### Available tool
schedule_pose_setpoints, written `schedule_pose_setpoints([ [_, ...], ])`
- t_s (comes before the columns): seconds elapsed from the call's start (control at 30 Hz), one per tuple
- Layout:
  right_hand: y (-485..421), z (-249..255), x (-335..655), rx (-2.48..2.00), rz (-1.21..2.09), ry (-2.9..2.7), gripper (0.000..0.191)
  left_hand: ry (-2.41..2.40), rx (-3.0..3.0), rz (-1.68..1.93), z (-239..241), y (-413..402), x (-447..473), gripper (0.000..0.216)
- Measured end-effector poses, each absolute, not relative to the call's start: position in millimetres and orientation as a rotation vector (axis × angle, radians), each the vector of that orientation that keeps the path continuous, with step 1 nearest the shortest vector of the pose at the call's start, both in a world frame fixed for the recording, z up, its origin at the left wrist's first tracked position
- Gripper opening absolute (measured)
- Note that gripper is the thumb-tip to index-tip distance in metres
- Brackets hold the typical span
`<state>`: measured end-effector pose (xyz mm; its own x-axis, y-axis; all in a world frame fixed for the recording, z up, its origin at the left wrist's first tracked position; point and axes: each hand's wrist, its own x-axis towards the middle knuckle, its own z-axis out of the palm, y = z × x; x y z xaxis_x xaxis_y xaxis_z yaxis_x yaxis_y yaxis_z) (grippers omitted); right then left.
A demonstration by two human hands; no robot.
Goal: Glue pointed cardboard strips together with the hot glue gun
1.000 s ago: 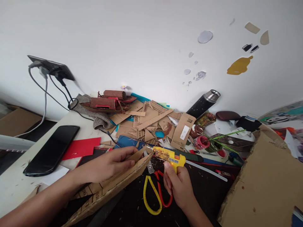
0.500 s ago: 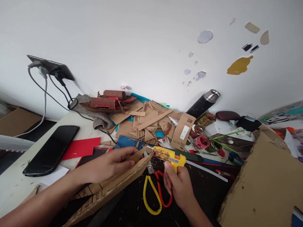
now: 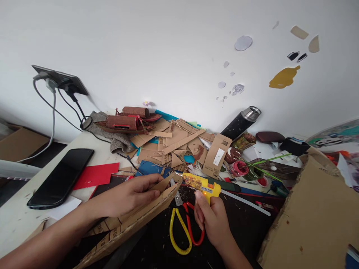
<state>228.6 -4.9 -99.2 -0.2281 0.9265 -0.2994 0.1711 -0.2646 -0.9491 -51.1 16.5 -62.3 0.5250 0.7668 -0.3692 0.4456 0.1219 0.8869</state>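
Observation:
My left hand (image 3: 130,196) is closed on a long folded cardboard piece (image 3: 134,228), pinching it near its pointed far end. In my right hand (image 3: 211,216) is a yellow hot glue gun (image 3: 196,183), its nozzle pointing left at the tip of the cardboard. A white glue stick (image 3: 246,203) juts out of the back of the gun. Beneath, between my hands, scissors (image 3: 179,231) with one yellow and one red handle lie on the black work surface, their blades partly hidden by the cardboard.
Behind my hands lies a heap of cardboard scraps (image 3: 179,138), with two brown model boats (image 3: 123,123) to its left. A phone (image 3: 61,177) rests at the left. Paint jars (image 3: 239,168) and a black flask (image 3: 238,123) stand back right. A large cardboard sheet (image 3: 314,213) is at the right.
The glue gun has shifted very slightly to the right. Otherwise my hands and the cardboard look the same.

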Motion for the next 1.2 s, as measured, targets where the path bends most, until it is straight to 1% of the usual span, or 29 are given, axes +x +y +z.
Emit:
schedule_pose_setpoints([
  [0.27, -5, -99, 229, -1.401, 1.553, -1.349, 0.073, 1.108, 1.504, 0.340, -72, 15, -55, 0.048],
  [0.57, 2, -95, 224, -1.414, 1.566, -1.272, 0.075, 1.084, 1.522, 0.330, -67, 16, -53, 0.045],
  [0.77, 0, -97, 223, -1.403, 1.612, -1.211, 0.066, 1.132, 1.455, 0.392, -68, 18, -53, 0.044],
  [1.0, -1, -100, 225, -1.359, 1.677, -1.230, 0.065, 1.130, 1.418, 0.391, -73, 17, -54, 0.048],
  [1.2, -6, -102, 228, -1.363, 1.654, -1.273, 0.059, 1.113, 1.402, 0.395, -73, 17, -54, 0.047],
])
